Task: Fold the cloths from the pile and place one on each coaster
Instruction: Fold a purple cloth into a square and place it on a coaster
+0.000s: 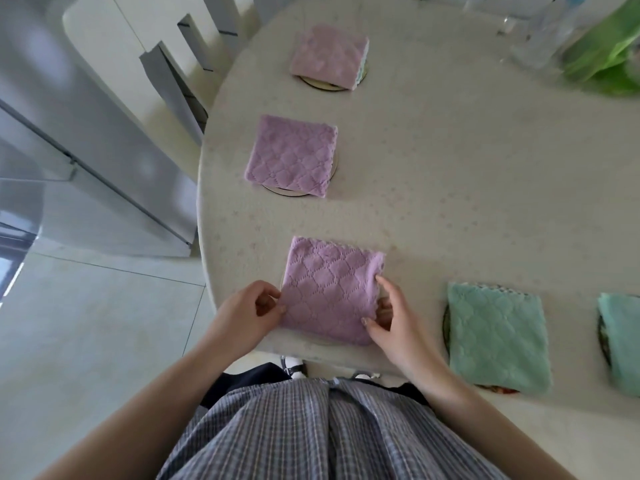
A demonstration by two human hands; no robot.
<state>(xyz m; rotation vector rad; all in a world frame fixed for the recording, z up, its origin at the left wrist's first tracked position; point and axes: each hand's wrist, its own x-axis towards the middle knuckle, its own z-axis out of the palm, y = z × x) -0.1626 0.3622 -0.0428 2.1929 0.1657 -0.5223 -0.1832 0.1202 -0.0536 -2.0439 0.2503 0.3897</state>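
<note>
- A person is standing at a pale round counter [450,188], both hands on a folded purple cloth [329,292] lying at the near edge.
- The left hand [247,313] is pinching the cloth's left edge with curled fingers.
- The right hand [391,320] is gripping its right edge, thumb on top.
- Two purple cloths [292,155] [329,55] are resting on round coasters [294,192] farther back.
- Two green cloths [497,336] [623,341] are lying on coasters to the right.
</note>
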